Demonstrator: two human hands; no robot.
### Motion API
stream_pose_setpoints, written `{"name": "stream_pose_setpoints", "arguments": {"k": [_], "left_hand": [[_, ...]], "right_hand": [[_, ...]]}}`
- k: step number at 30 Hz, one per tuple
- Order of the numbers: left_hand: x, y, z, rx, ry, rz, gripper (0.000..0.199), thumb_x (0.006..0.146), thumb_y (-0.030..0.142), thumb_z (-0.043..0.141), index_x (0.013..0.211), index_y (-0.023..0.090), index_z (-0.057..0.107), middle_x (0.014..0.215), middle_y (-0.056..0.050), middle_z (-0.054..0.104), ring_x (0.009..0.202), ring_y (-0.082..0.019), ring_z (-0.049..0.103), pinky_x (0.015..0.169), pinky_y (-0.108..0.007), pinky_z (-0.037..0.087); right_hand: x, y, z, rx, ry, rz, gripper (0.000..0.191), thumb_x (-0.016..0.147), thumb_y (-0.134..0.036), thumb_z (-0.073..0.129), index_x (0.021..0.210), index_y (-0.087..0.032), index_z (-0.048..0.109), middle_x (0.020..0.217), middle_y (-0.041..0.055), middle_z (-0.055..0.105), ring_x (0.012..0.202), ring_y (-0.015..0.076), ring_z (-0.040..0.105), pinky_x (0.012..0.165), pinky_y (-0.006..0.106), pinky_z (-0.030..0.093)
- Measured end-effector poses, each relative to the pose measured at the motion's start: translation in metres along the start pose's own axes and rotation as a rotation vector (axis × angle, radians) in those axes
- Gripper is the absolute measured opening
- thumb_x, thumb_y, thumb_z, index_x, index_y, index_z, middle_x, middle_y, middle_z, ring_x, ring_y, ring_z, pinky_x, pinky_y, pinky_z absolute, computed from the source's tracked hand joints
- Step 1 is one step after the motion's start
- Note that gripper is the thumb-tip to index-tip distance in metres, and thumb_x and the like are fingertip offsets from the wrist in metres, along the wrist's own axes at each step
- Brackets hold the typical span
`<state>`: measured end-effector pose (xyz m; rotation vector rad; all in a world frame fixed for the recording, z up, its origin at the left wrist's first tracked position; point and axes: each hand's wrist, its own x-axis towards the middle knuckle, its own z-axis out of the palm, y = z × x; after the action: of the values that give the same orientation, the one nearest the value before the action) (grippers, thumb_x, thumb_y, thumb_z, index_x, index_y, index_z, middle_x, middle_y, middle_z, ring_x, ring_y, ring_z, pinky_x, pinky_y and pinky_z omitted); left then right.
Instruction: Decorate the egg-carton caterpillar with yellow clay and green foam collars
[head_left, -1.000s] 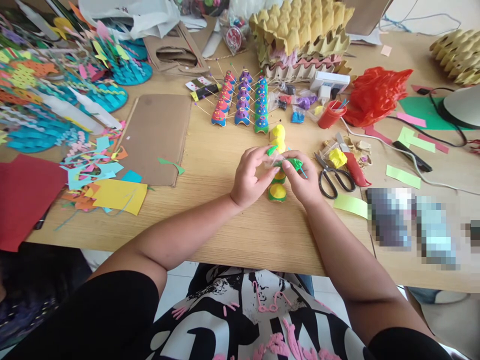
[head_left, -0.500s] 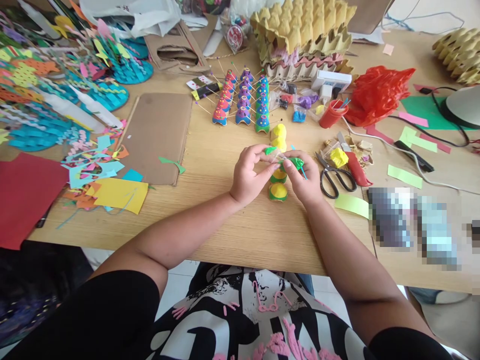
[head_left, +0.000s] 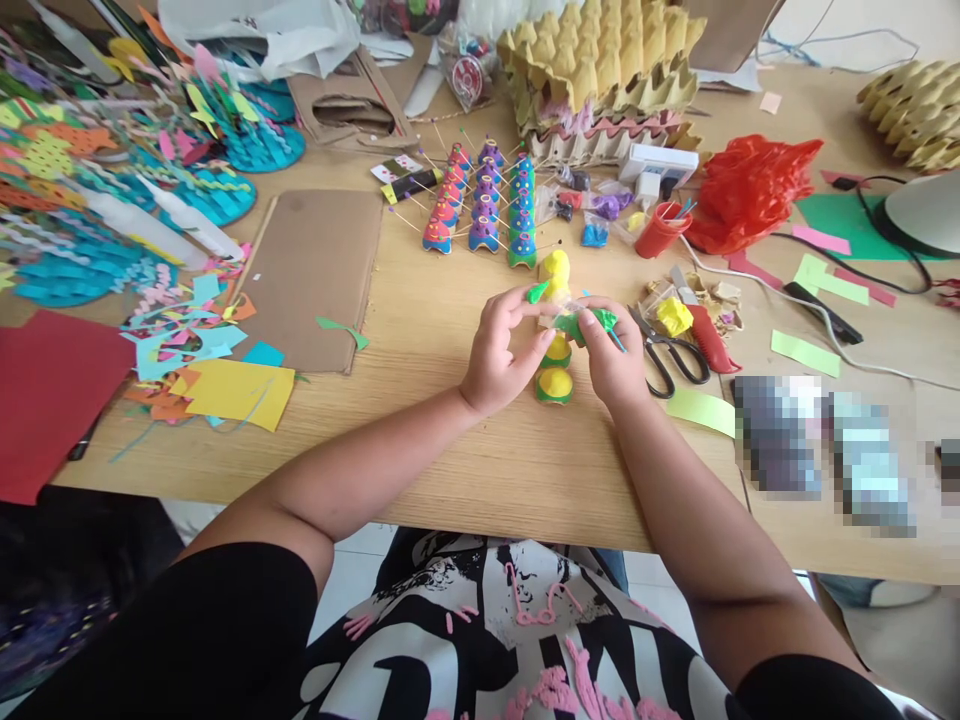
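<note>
My right hand (head_left: 619, 365) is closed around green modelling clay (head_left: 574, 325) in a clear plastic wrapper. A thin blue stick (head_left: 618, 341) juts out beside its fingers. My left hand (head_left: 487, 350) is closed too, its thumb and fingers at the wrapper's edge, with a small green clay lump (head_left: 537, 292) at its fingertips. Below both hands stands an egg-carton strip (head_left: 554, 385) with yellow domes and green lower edges; its middle is partly hidden. Beyond it are three finished-looking egg-carton strips, one red (head_left: 454, 195), one purple (head_left: 487, 200) and one green and blue (head_left: 523, 210), stuck with pins.
Black-handled scissors (head_left: 679, 365) and a red-handled cutter (head_left: 709, 335) lie to the right, near yellow clay (head_left: 674, 316). A cardboard sheet (head_left: 315, 280) and paper scraps lie left. Stacked egg trays (head_left: 600, 60), a red bag (head_left: 754, 190) and a white cable (head_left: 817, 300) are farther off.
My right hand has shifted slightly right and tilted, so more of the green clay and its wrapper shows. The small green lump stays at my left fingertips.
</note>
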<state>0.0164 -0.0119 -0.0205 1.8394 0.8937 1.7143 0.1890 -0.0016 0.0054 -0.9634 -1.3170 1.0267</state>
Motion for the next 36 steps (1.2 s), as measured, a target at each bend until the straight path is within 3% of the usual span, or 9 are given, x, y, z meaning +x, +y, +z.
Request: {"name": "stream_pose_setpoints", "arguments": {"k": [3,13,21,29,36], "left_hand": [[0.0,0.001,0.0,-0.027,-0.005,0.0,0.049,0.105,0.047,0.062,0.148,0.03,0.044,0.138,-0.011,0.067,0.125,-0.024,0.072,0.115,-0.046,0.05],[0.004,0.012,-0.002,-0.163,0.026,-0.048,0.037,0.107,0.05,0.058,0.137,0.031,0.049,0.112,-0.004,0.077,0.113,-0.021,0.076,0.116,-0.047,0.049],[0.004,0.005,-0.002,-0.025,0.074,-0.154,0.044,0.095,0.052,0.076,0.127,0.028,0.059,0.112,-0.005,0.076,0.107,-0.019,0.071,0.092,-0.037,0.053],[0.003,0.005,-0.005,0.08,-0.047,-0.124,0.056,0.09,0.03,0.083,0.138,0.027,0.054,0.108,-0.004,0.082,0.12,-0.024,0.072,0.11,-0.044,0.05],[0.002,0.006,0.001,-0.028,0.012,-0.179,0.05,0.093,0.039,0.082,0.133,0.026,0.056,0.1,-0.002,0.082,0.099,-0.018,0.077,0.098,-0.036,0.056]], "right_hand": [[0.003,0.006,-0.002,0.076,0.006,0.051,0.044,0.081,-0.07,0.08,0.093,-0.028,0.075,0.081,-0.0024,0.069,0.067,0.0128,0.059,0.06,0.028,0.049],[0.004,0.005,-0.001,0.119,-0.023,0.117,0.045,0.078,-0.07,0.083,0.088,-0.027,0.071,0.077,-0.0027,0.066,0.065,0.0123,0.058,0.056,0.027,0.045],[0.004,0.001,-0.003,0.118,-0.025,0.122,0.046,0.075,-0.069,0.086,0.083,-0.025,0.073,0.075,-0.0024,0.067,0.062,0.0112,0.055,0.055,0.026,0.047],[0.003,-0.005,-0.005,-0.031,-0.041,0.054,0.047,0.078,-0.071,0.082,0.084,-0.024,0.075,0.075,-0.0028,0.068,0.062,0.0102,0.055,0.062,0.027,0.053],[0.0,-0.007,-0.002,-0.07,-0.073,0.067,0.051,0.077,-0.074,0.081,0.087,-0.025,0.076,0.081,-0.0011,0.07,0.069,0.0125,0.059,0.067,0.029,0.054]]}}
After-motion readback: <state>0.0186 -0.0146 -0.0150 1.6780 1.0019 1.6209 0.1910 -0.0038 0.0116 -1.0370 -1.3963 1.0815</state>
